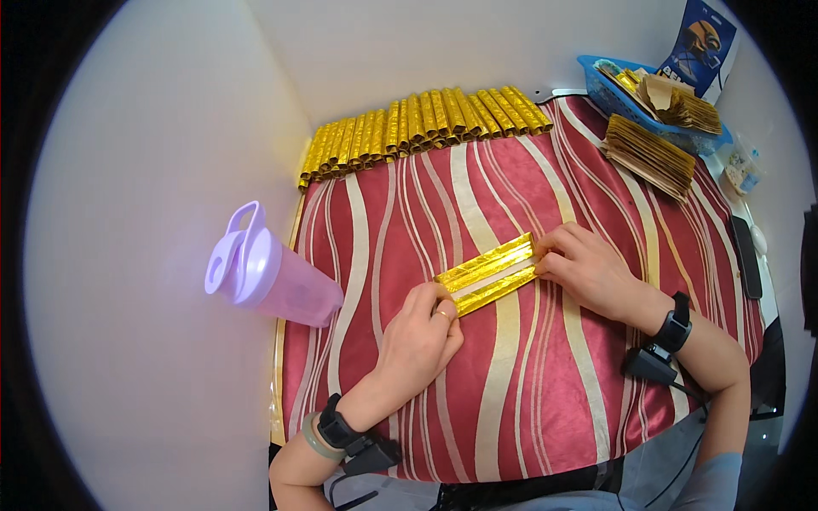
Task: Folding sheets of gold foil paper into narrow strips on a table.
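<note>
A gold foil paper strip [489,274] lies slantwise across the middle of the table, its long edges folded inward and a pale band showing along its centre. My left hand [417,334] holds the strip's lower left end with the fingers curled and pressed together. At the opposite end, my right hand [586,266] pinches the strip between thumb and fingers. Beyond both hands, several rolled gold foil tubes [430,119] lie side by side along the far edge.
A purple lidded bottle [294,281] stands at the left by the white wall. A stack of brown-backed paper sheets [650,157] lies at the far right, beside a blue basket [626,98] of papers. A dark phone-like slab [746,257] rests near the right edge. Striped red cloth [409,209] covers the table.
</note>
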Motion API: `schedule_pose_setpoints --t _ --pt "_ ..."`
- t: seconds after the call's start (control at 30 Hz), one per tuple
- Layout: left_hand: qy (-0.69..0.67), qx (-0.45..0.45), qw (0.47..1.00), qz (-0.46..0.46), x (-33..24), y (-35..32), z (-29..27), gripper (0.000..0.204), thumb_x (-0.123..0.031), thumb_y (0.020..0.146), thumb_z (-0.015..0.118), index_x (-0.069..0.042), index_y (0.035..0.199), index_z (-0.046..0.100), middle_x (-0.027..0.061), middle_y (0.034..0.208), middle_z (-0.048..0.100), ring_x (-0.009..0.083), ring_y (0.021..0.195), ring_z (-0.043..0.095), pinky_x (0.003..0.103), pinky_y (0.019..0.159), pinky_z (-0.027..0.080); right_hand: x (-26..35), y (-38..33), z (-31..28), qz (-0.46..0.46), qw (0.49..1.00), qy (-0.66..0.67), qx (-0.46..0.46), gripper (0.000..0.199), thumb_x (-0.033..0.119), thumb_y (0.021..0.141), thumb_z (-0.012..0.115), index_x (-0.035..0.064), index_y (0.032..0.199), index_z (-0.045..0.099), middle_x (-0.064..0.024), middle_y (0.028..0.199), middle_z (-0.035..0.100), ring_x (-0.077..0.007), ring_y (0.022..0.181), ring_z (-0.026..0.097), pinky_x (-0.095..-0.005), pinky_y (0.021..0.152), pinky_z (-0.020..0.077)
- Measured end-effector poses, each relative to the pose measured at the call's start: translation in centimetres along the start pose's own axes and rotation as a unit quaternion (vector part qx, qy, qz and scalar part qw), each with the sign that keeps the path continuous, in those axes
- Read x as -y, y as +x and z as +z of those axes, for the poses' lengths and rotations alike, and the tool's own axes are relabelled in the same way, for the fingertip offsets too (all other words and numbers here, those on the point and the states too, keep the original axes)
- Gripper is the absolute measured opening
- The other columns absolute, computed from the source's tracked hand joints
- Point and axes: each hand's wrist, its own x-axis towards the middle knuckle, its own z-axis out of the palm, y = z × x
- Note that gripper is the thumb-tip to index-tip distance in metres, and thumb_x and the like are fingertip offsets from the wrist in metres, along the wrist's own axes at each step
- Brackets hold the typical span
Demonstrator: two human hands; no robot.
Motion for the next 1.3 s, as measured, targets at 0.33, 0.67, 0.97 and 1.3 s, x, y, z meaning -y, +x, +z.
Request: schedule_pose_setpoints --t 0.33,0.67,0.97,1.3 --pt "-0.04 -0.002 0.998 -0.051 0.0 -0.3 0.5 0.019 0.004 0.073 0.066 0.002 0.085 0.051 0.0159 0.097 0.052 0.0331 0.084 0.057 0.039 0.071 0.048 -0.4 -0.2 0.9 0.018 1.0 -0.004 -0.004 0.021 0.016 0.087 0.061 0.0033 0.102 0.053 -0.0127 0.114 0.06 -0.0282 0.108 0.057 -0.0355 0.087 0.0501" --pt "-0.084 -0.01 0.994 -0.071 0.9 -0.2 0.6 0.017 0.0 0.081 0.067 0.0 0.086 0.051 0.015 0.099 0.052 0.0304 0.087 0.057 0.037 0.075 0.047 -0.9 0.1 0.1 0.087 0.995 0.041 0.032 0.026 0.018 0.086 0.065 0.0043 0.109 0.062 -0.0101 0.12 0.062 -0.0289 0.109 0.055 -0.0366 0.089 0.0459" --pt "-0.164 -0.056 0.965 -0.195 1.6 1.2 0.5 0.007 0.001 0.083 0.065 0.002 0.084 0.057 0.012 0.097 0.053 0.0237 0.087 0.058 0.033 0.079 0.046 -2.3 1.3 0.4 0.14 0.975 0.166 -0.041 0.013 0.017 0.087 0.065 0.0043 0.087 0.063 -0.0085 0.083 0.067 -0.028 0.084 0.062 -0.0385 0.078 0.0447" --pt "-0.098 -0.014 0.965 -0.242 3.4 2.2 0.6 0.009 -0.006 0.078 0.072 0.0 0.085 0.07 0.0091 0.094 0.057 0.0186 0.082 0.058 0.03 0.073 0.048 -2.9 2.2 1.5 0.112 0.983 0.133 -0.059 0.009 0.01 0.086 0.064 0.002 0.087 0.061 -0.0106 0.081 0.059 -0.0272 0.077 0.059 -0.0367 0.068 0.0453"
